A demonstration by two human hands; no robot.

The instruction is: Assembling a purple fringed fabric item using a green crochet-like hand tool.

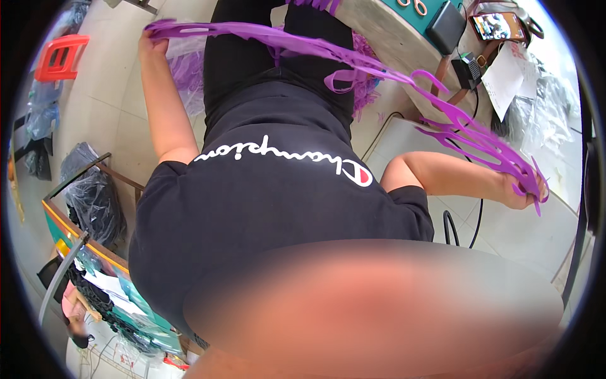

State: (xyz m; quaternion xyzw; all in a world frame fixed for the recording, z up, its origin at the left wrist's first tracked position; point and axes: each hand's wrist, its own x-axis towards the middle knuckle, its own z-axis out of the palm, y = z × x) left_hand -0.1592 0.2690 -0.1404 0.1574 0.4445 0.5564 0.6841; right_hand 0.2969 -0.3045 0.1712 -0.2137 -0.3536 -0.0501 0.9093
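Observation:
A long bunch of purple plastic hangers (353, 60) stretches across my chest between both hands. My left hand (150, 43), raised at the upper left, grips one end of the bunch. My right hand (522, 189), out at the right, is closed on the other end, where several hooks and bars fan out. My black T-shirt (278, 208) fills the middle of the view. More purple hangers (188, 71) lie in clear bags on the floor by my legs.
A red stool (60, 57) stands at the upper left. Black bags (95, 196) lean by a green-topped table (76, 243) at the lower left. At the upper right, a table holds a phone (499, 25), a dark case (445, 26), scissors and paper (508, 76). Black cables (470, 221) cross the floor.

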